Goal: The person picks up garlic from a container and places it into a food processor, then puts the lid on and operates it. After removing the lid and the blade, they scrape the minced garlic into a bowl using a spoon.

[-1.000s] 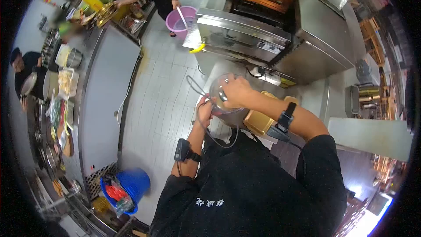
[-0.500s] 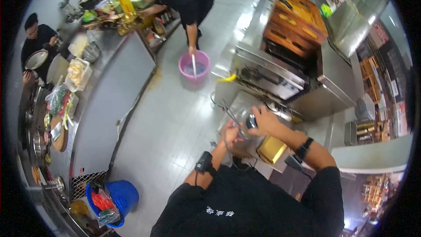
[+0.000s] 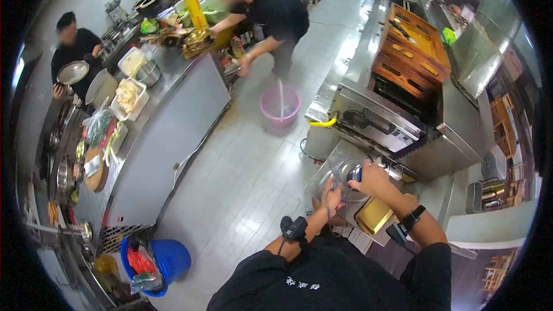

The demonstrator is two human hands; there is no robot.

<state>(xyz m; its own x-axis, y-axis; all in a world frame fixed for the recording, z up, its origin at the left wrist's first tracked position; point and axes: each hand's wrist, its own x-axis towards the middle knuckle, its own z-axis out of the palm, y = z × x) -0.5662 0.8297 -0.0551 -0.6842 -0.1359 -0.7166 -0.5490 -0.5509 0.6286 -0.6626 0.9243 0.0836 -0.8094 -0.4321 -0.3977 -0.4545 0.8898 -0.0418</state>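
Note:
A clear glass lid (image 3: 345,179) with a dark knob is held over a steel counter (image 3: 325,170) in front of me. My right hand (image 3: 370,177) is closed on the lid's knob from the right. My left hand (image 3: 332,193) grips the lid's near left rim. A thin dark cable hangs below my hands. A gold rectangular tray (image 3: 374,215) lies just right of and below the lid, under my right forearm. Both wrists carry black strapped devices.
A steel oven unit (image 3: 380,124) with wooden crates (image 3: 412,57) on top stands beyond the lid. A person in black bends over a pink bucket (image 3: 280,105) on the tiled floor. A long steel counter (image 3: 167,132) with food trays runs left; a blue bin (image 3: 164,259) sits below.
The view has tilted up and the hands with the lid now sit lower in frame. The person by the pink bucket has shifted right with it. Both hands keep hold of the lid.

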